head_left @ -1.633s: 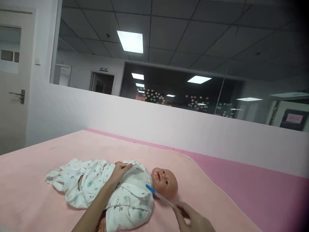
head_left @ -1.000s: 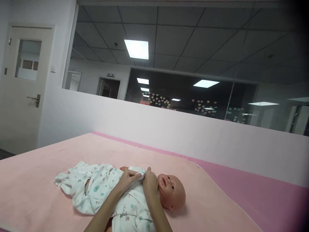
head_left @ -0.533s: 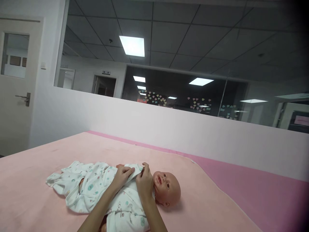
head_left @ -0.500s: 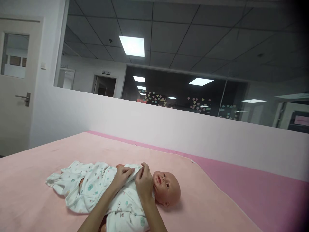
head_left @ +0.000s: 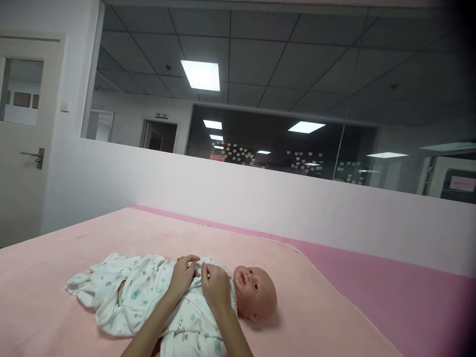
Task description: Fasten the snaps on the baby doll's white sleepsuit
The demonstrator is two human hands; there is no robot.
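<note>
A baby doll (head_left: pixel 258 292) lies on its back with its bald head toward the right. It wears a white baby garment (head_left: pixel 136 292) printed with small green and pink figures, loose and spread out at the leg end. My left hand (head_left: pixel 182 275) is on the chest, its fingers curled and closed on the cloth. Just beside it, nearer the doll's neck, my right hand (head_left: pixel 216 286) pinches the front of the same garment. The fingertips of both hands are close together, and the exact fold between them is partly hidden.
A pale pink blanket (head_left: pixel 320 312) covers the surface under the doll. Darker pink padding (head_left: pixel 401 287) shows along its right and far edges. Behind stands a low white wall (head_left: pixel 223 193) with a large window above. A door (head_left: pixel 22 178) is at the left.
My right hand has moved left and lower, away from the neck edge. My left hand has shifted slightly left. The lifted edge of cloth now lies lower on the chest, and the view has tilted slightly.
</note>
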